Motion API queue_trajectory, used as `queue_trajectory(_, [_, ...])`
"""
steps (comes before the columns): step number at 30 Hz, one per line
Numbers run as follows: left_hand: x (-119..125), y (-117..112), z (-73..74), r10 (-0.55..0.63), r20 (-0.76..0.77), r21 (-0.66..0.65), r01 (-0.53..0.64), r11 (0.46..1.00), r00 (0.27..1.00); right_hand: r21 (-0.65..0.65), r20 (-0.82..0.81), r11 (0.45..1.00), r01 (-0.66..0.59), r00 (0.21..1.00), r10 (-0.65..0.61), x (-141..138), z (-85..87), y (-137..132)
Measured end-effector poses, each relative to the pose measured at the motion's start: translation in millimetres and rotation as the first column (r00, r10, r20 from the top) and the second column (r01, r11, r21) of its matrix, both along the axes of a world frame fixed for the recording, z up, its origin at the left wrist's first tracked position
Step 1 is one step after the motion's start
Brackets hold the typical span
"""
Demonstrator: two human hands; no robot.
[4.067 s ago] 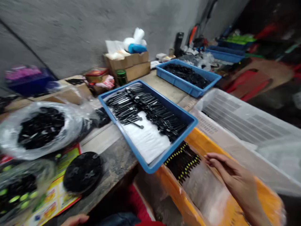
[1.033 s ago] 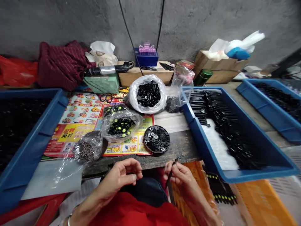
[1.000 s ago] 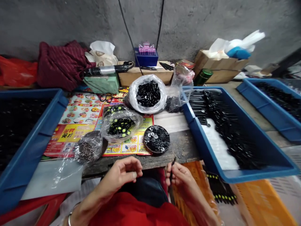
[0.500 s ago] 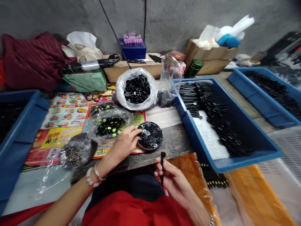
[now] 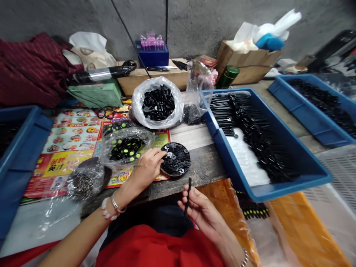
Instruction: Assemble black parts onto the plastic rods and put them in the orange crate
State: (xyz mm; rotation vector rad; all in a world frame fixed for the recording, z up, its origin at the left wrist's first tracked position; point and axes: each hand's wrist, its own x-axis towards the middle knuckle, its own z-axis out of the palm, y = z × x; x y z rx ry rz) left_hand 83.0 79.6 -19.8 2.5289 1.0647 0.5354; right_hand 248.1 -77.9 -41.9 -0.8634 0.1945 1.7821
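The right hand (image 5: 204, 208) pinches a slim black stick (image 5: 187, 197) by the bench's (image 5: 207, 165) near edge, presumably leaving its upper end free, while the left hand (image 5: 146, 167), narrowed, reaches dark pieces (image 5: 177, 159) likely set near for easy picking, though I cannot tell whether it grips one.

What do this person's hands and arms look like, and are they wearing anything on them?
The left hand has a smooth, shiny silver-coloured bangle and a pale pinkish-white round-bead bracelet at its wrist. The right hand has a silver-coloured, bumpy-looking bracelet. Neither wears a glove, and no sleeves show.
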Motion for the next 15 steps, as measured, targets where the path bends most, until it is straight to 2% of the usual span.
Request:
queue_trajectory(4, [0.9,0.8,0.5,0.006,0.018,-0.019,-0.006,1.000,1.000,-0.023,0.033,1.000,-0.005,0.999,0.006,-2.1,-0.8,-1.2])
queue_trajectory(7, [0.3,-3.1,7.8,0.036,0.101,-0.052,-0.031,0.998,0.994,-0.026,0.062,1.000,0.011,0.998,-0.009,-3.6,0.9,-1.7])
queue_trajectory(9, [-1.5,-12.5,16.3,0.071,0.186,-0.139,-0.045,0.989,0.980,-0.018,0.100,0.999,0.045,0.994,-0.043,-4.6,4.2,-1.4])
queue_trajectory(10, [-2.9,-19.7,20.5,0.083,0.220,-0.228,-0.031,0.973,0.972,-0.012,0.122,0.998,0.069,0.990,-0.067,-5.1,6.4,-1.1])
queue_trajectory(11, [-4.5,-28.4,23.8,0.081,0.237,-0.355,0.009,0.935,0.968,-0.003,0.140,0.996,0.093,0.986,-0.092,-5.5,8.8,-0.6])
queue_trajectory(12, [-6.0,-38.0,25.8,0.069,0.232,-0.511,0.062,0.857,0.970,0.008,0.154,0.993,0.115,0.981,-0.115,-6.0,11.2,-0.1])
queue_trajectory(13, [-7.4,-48.1,26.2,0.062,0.224,-0.663,0.105,0.742,0.973,0.020,0.163,0.991,0.129,0.978,-0.131,-6.4,13.6,0.4])
queue_trajectory(15, [-9.1,-66.8,22.3,0.071,0.186,-0.893,0.139,0.427,0.980,0.048,0.176,0.990,0.134,0.974,-0.141,-7.5,17.6,1.5])
